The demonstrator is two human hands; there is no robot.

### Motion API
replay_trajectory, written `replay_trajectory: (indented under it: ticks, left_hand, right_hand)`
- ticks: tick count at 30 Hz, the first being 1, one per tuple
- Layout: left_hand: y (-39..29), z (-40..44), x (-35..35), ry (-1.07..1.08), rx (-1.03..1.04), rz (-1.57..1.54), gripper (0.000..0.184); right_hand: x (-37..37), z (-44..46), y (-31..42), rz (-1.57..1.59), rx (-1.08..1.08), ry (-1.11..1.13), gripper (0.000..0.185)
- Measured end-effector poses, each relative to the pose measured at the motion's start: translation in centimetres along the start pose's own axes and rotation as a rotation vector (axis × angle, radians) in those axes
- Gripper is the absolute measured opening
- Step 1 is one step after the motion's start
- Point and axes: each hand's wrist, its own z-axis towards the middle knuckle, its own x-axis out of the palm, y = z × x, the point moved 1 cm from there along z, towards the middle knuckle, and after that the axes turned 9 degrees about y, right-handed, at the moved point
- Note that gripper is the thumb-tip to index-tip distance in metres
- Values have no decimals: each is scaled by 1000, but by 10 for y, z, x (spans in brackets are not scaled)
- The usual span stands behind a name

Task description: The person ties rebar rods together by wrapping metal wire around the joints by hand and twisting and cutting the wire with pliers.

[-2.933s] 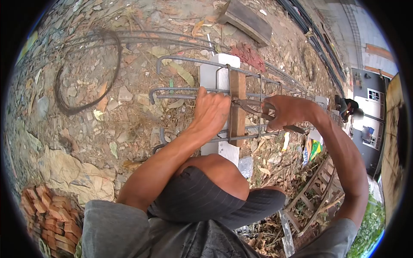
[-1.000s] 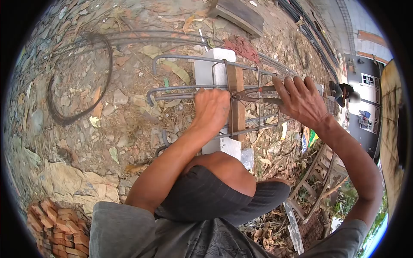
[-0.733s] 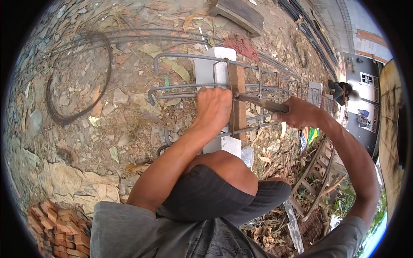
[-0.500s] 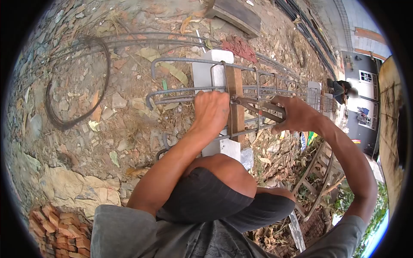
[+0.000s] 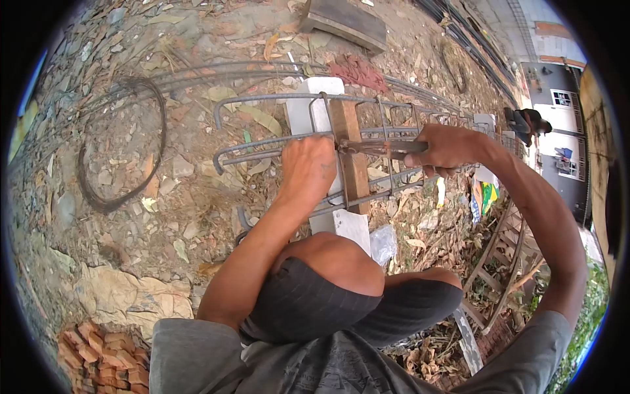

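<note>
A cage of steel rebar (image 5: 252, 139) with hooked ends lies across a wooden block (image 5: 355, 172) and white supports (image 5: 319, 118). My left hand (image 5: 308, 167) is closed in a fist on the middle bars, just left of the block; its fingertips are hidden underneath. Wrapped round the handles of a pair of pincers (image 5: 374, 147) is my right hand (image 5: 449, 146). The pincers lie level over the block, their jaws at the bars beside my left knuckles. Whether wire sits in the jaws is too small to tell.
A coil of thin wire (image 5: 162, 121) lies on the littered ground at left. Bricks (image 5: 105, 358) are stacked at lower left. A concrete beam (image 5: 344, 25) lies beyond, a wooden ladder-like frame (image 5: 495, 262) at right. Another person (image 5: 527, 125) bends over in the distance.
My right hand has closed its fingers round the pincer handles, which have come together and levelled. My left hand keeps its place on the bars. The whole view has shifted slightly.
</note>
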Motion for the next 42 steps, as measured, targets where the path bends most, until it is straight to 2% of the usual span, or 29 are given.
replay_trajectory:
  ticks: [2, 4, 6, 8, 11, 13, 14, 15, 18, 21, 23, 24, 26, 28, 30, 32, 35, 37, 39, 41, 42]
  left_hand:
    - [-2, -5, -2, -177, 119, -68, 38]
    - [-23, -22, -21, -181, 281, -12, 51]
    - [-35, -26, -24, -155, 440, 2, 53]
    - [-40, -17, -20, -122, 603, -20, 43]
    - [-31, 8, -27, 126, 443, -108, 29]
    - [-26, 35, -27, -40, 262, -636, 22]
    - [-19, 54, -30, -37, 121, -728, 26]
    - [-11, 69, -40, -38, -22, -813, 31]
    - [0, 91, -58, -137, -67, -748, 38]
    - [-15, 85, -71, -213, -36, -695, 36]
    - [-23, 81, -70, -170, -46, -765, 36]
    - [-23, 84, -64, -200, 35, -647, 36]
    - [-29, 87, -53, -252, 127, -481, 36]
    - [-35, 89, -47, -241, 110, -399, 37]
    - [-36, 95, -43, -201, 44, -323, 36]
    - [-61, 102, -41, -192, 63, -280, 35]
    - [-111, 105, -33, -104, 161, -179, 33]
    - [-146, 105, -17, -6, 230, -64, 29]
    - [-192, 95, 4, 237, 310, 178, 23]
    - [-222, 83, 41, 503, 575, 226, 17]
    - [-237, 75, 58, 651, 559, 237, 18]
  right_hand:
    - [-6, 0, -5, 596, 86, 384, 53]
    - [-4, 1, -10, 621, 68, 406, 57]
    - [3, 2, -12, 665, 64, 437, 58]
    - [10, 3, -14, 675, 47, 434, 59]
    - [19, 7, -26, 764, 18, 452, 58]
    - [38, 6, -32, 816, -76, 422, 59]
    - [51, 5, -34, 843, -123, 410, 60]
    - [62, 6, -38, 890, -126, 426, 62]
    - [114, 2, -65, 1039, -288, 380, 62]
    - [171, -17, -100, 972, -260, 191, 62]
    - [225, -32, -116, 1180, -218, -22, 53]
    - [256, -33, -129, 1244, -199, -102, 49]
    - [317, -24, -153, 1259, -56, -101, 43]
    - [377, 1, -165, 1264, 102, -143, 40]
    - [413, 33, -162, 1000, 183, -351, 48]
    - [440, 76, -165, 977, 212, -347, 51]
    - [447, 116, -162, 673, 158, -546, 55]
    - [404, 99, -159, 583, 47, -1001, 60]
    - [346, 51, -160, 577, -140, -1241, 57]
    - [292, -15, -151, 205, -179, -1684, 45]
    - [278, -26, -150, 199, -180, -1659, 41]
